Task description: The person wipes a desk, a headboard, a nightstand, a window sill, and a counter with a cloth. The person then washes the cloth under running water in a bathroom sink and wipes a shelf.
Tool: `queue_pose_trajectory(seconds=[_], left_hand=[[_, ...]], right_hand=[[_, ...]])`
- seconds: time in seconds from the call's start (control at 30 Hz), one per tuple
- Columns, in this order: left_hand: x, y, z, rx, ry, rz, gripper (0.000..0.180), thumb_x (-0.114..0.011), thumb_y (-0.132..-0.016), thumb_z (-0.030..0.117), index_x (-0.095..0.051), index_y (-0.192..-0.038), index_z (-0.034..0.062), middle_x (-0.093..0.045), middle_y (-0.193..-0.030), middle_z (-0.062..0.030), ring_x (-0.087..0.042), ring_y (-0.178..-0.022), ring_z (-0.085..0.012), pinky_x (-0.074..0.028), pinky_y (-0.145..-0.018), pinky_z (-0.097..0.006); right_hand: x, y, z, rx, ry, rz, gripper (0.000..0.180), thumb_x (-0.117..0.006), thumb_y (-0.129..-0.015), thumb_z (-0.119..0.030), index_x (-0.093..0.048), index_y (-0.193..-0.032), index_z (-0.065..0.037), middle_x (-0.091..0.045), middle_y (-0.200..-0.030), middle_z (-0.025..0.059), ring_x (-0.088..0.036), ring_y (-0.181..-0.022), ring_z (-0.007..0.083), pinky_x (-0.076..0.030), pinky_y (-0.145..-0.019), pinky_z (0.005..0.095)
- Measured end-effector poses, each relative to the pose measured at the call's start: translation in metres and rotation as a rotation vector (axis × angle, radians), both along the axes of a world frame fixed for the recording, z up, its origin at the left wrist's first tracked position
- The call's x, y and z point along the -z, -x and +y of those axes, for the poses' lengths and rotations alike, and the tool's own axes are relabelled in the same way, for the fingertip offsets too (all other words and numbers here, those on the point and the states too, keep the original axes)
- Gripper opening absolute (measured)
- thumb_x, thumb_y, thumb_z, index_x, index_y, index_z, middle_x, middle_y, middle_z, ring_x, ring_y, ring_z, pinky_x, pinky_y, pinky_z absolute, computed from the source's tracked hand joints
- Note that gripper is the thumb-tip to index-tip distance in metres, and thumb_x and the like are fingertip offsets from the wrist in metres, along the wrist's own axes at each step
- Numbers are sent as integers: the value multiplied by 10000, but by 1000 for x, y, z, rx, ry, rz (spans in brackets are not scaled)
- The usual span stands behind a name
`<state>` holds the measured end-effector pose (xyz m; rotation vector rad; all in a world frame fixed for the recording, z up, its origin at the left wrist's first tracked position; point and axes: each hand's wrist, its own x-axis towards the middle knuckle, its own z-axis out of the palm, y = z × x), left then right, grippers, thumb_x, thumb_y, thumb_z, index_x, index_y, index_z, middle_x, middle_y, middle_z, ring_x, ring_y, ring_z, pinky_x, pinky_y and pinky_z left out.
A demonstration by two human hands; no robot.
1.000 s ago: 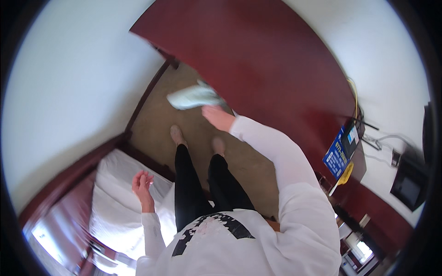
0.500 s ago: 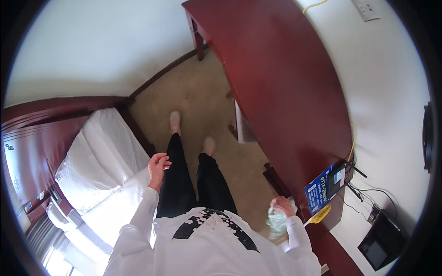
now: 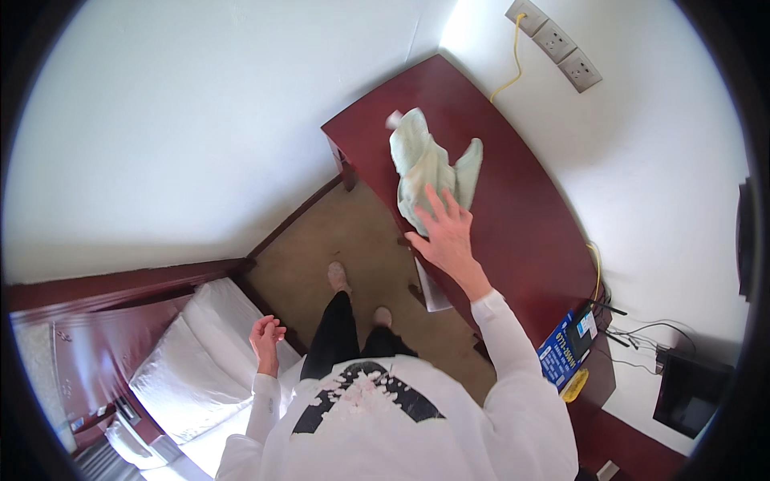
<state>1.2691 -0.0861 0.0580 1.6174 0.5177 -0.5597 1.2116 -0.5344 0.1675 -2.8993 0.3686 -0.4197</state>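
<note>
A crumpled pale green cloth (image 3: 433,164) is at the far half of the dark red desk (image 3: 521,208). Whether it lies on the top or is still just above it, I cannot tell. My right hand (image 3: 449,236) reaches over the desk's front side with its fingers spread. Its fingertips overlap the cloth's near end in view, but they do not close around it. Beside the bed, my left hand (image 3: 267,341) hangs free with loosely bent fingers and holds nothing.
A blue printed card (image 3: 559,357), a black router (image 3: 584,322) and a yellow item (image 3: 574,386) are at the desk's near right. Wall sockets (image 3: 553,42) hold a yellow cable. A white-covered bed (image 3: 192,377) stands at left. A black screen (image 3: 694,393) is at right.
My right hand has swung forward from low beside the desk to above it and has opened. The cloth has gone from that hand to the far desk area. The view has shifted.
</note>
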Motion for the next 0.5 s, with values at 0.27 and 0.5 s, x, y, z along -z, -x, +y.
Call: queue_pose_trajectory(seconds=[0.27, 0.5], left_hand=[[8, -84, 4, -99, -27, 23, 182, -527, -911, 96, -586, -1064, 15, -646, -916, -99, -650, -689, -178, -513, -583, -258], [-12, -127, -92, -4, 73, 34, 170, -516, -931, 91, -587, -1065, 15, -644, -911, -94, -650, -706, -170, -513, -591, -255]], right_hand=[[97, -82, -28, 160, 183, 55, 416, -633, -816, -425, -572, -1217, -333, -397, -1428, 57, -297, -1310, 432, -328, -898, 673], [110, -202, -158, 197, 240, 35, 399, -602, -838, -427, -557, -1229, -358, -425, -1402, 16, -287, -1309, 435, -326, -899, 695]])
